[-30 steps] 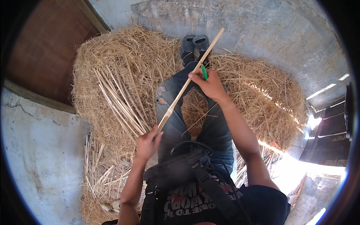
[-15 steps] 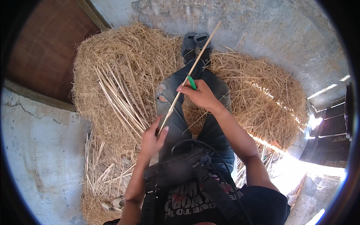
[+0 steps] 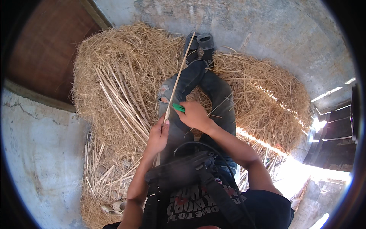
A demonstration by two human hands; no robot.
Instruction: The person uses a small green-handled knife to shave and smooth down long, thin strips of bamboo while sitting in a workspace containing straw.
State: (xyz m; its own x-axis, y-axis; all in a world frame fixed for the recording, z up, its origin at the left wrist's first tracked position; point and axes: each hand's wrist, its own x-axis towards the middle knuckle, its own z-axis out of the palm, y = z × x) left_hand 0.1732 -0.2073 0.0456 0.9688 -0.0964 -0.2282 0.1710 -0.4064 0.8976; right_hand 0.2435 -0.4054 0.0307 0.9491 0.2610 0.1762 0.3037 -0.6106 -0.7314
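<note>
A long thin bamboo stick slants across my left leg, its far tip by my shoes. Its near end is pinched between the thumb and fingers of my left hand, where the stick shows a thicker, pale joint. Close beside that joint, my right hand is closed on a small green-handled tool that looks like a knife. Its blade cannot be made out. The tool lies against or very near the stick; contact is hard to tell.
Straw is heaped all around my jeans. A bundle of split bamboo strips rests on it to the left, with more loose strips nearer. Concrete walls enclose the spot; a brown panel stands far left.
My right hand has come nearer and left, down the stick to its joint, with the green-handled tool. The stick's far tip has swung left and nearer; my left hand has shifted slightly.
</note>
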